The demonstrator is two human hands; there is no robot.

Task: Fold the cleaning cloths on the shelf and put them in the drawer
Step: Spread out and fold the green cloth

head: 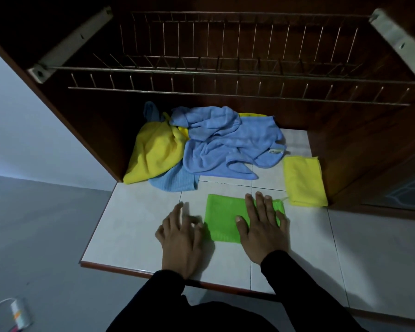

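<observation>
Right hand [261, 226] lies flat, fingers spread, on folded green cloth [222, 219]; left hand [181, 236] open, blurred, beside it on tiled shelf [130, 224].

A flat cloth [222, 219] lies on the shelf [134, 221] right in front of me. My right hand [261, 232] lies on its right half. My left hand [181, 238] is on the shelf just left of it. A folded cloth [303, 180] lies to the right, a bit further back. Behind them sits a heap of loose cloths [201, 144], nearer the left side. A wire rack [237, 75] hangs above the heap.
</observation>
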